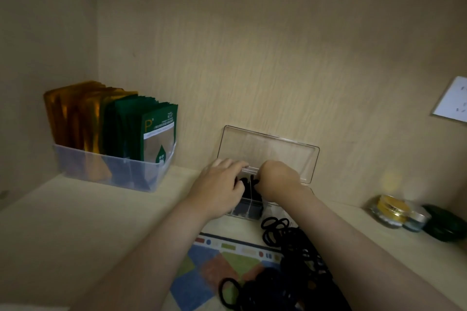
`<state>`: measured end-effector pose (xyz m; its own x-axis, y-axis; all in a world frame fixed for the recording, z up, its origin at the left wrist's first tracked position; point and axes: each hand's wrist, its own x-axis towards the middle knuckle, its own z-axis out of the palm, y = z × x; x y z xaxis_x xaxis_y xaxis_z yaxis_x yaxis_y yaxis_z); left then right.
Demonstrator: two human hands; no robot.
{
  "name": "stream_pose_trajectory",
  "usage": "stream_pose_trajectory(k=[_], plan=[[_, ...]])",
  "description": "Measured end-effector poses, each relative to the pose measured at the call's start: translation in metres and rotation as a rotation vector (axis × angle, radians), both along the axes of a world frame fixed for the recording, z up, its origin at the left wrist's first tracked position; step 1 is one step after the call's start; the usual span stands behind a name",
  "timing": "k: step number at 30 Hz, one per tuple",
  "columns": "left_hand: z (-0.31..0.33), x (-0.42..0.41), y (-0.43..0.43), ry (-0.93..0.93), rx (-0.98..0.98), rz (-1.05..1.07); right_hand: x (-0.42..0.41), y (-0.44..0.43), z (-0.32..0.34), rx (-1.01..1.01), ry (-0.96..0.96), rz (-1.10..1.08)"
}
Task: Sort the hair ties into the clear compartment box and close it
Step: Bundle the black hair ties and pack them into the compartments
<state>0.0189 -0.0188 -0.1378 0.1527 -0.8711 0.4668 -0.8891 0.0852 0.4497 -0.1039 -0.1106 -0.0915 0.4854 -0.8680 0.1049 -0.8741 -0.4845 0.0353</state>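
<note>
Here the box (243, 212) sits mid-frame against the back wall, its lid (267, 151) raised. The left hand (219, 184) lies over its left end, fingers loosely bent; the right hand (278, 179) curls down just beside it, fingertips hidden, so whether either grips anything I cannot tell. Black ties (246, 184) show in the compartments between them. A pile (290, 260) of ties lies lower right, partly on a mat (209, 267). A bin (113, 171) stands at left

- clear compartment box (267, 151): smooth, glossy plastic
- hair ties (275, 230): black, matt cloth
- shelf (88, 209): pale wood grain, matt
- bin (113, 171), far left: frosted plastic
- gold sachets (73, 118): shiny foil
</note>
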Motion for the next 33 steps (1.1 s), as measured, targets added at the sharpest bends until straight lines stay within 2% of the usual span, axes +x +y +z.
stream_pose_trajectory(k=[3,6,9,13,15,20,23,25,29,33], plan=[[-0.002,-0.001,0.001,-0.081,0.015,-0.021,0.003,0.001,0.001,0.000,0.044,0.014],[-0.004,-0.002,0.000,-0.178,0.034,-0.016,-0.002,-0.003,0.007,0.108,0.004,0.049],[-0.002,-0.002,-0.002,-0.185,0.060,-0.008,-0.014,-0.004,0.015,0.208,-0.045,0.124],[0.000,-0.003,0.000,-0.177,0.078,-0.010,-0.031,0.005,0.025,0.161,-0.169,0.225],[0.001,-0.004,0.001,-0.150,0.055,-0.003,-0.036,0.010,0.022,0.118,-0.131,0.274],[-0.001,-0.005,0.002,-0.175,0.037,-0.007,-0.037,0.018,0.003,-0.001,0.113,0.335],[-0.001,-0.004,0.002,-0.176,0.053,-0.010,-0.035,0.019,0.004,0.012,0.164,0.317],[0.000,-0.004,0.002,-0.174,0.063,-0.011,-0.037,0.018,0.008,0.065,0.116,0.320],[0.007,-0.007,0.004,-0.178,0.082,-0.004,-0.053,0.023,0.015,0.113,-0.163,0.364],[0.017,-0.019,0.006,-0.247,-0.019,-0.031,-0.077,0.034,0.017,0.086,-0.319,0.420]])
